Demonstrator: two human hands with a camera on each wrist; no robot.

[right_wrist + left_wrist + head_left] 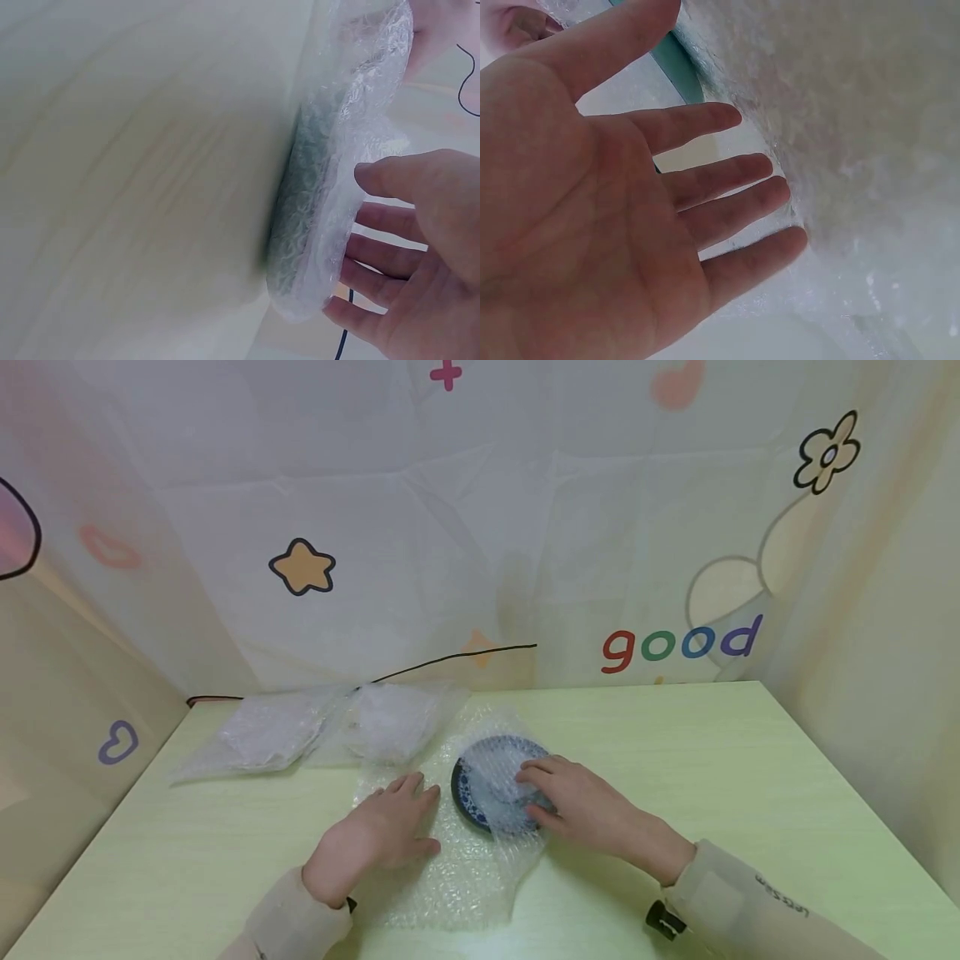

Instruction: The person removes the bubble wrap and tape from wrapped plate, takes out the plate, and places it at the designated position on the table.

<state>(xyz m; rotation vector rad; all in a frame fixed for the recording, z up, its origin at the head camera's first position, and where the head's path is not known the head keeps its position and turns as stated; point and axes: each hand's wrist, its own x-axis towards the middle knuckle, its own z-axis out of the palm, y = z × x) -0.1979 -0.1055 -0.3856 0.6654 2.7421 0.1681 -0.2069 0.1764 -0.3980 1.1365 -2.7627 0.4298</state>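
The left hand (375,835) is palm down, fingers (408,783) nearly straight and slightly spread — thumb apart on their near side; the right hand (583,802) points its fingers leftward, thumb apart below them; left wrist (324,878) and right wrist (667,852) sit behind the fingers — fingertips well apart between hands.

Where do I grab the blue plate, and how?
I'd pinch the blue plate by its left rim, coming from the left hand's side. It lies flat, and that rim looks bare, while bubble wrap covers its right part.

The table (795,777) offers room rightward; plate (489,777) and packets (277,735) (rear-left) obstruct.
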